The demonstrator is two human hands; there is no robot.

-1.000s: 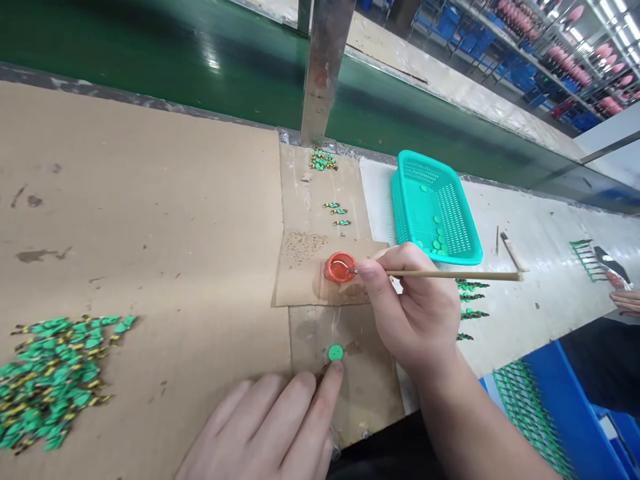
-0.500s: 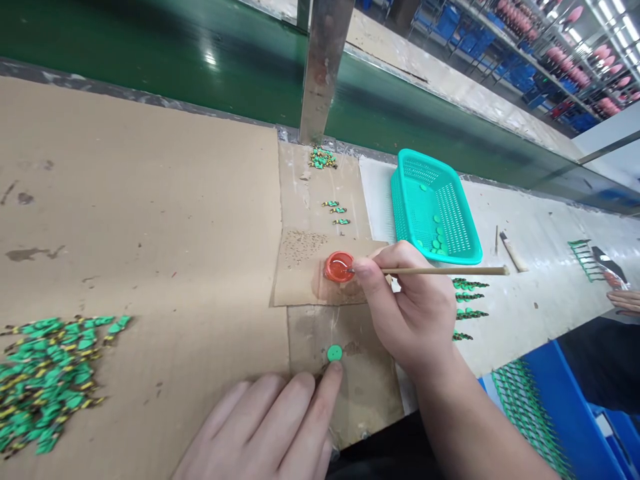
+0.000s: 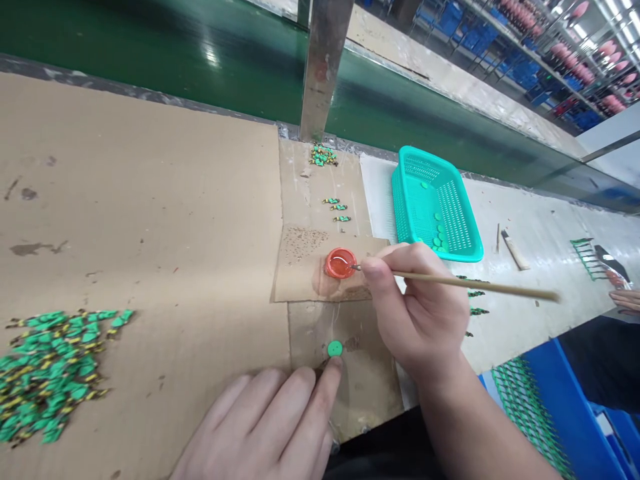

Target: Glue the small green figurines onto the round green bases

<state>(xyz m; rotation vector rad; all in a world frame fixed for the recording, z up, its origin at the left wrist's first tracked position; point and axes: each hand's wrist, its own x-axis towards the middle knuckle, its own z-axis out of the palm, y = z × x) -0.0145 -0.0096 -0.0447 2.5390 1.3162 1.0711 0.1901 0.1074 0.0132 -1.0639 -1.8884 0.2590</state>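
My right hand [image 3: 425,307] is closed round a thin wooden paintbrush [image 3: 450,279], its tip at the right rim of a small red pot [image 3: 341,264] with shiny liquid inside. The pot stands on a stained cardboard piece. Below it, a round green button [image 3: 335,348] with small holes lies flat on the cardboard. My left hand [image 3: 270,420] rests palm down with its fingers stretched out, the index fingertip touching the button's near edge. Its thumb is mostly hidden.
A turquoise basket [image 3: 401,200] holds several green buttons. Small green-and-yellow pieces form a pile [image 3: 55,370] at left, a smaller pile [image 3: 323,155] and a short row behind the pot. Another person's hand [image 3: 625,298] is at far right, near a brush [image 3: 515,250].
My right hand has shifted slightly right, drawing the brush tip from inside the pot to its rim. The brush's handle end has swung right and down. My left hand stays at the button.
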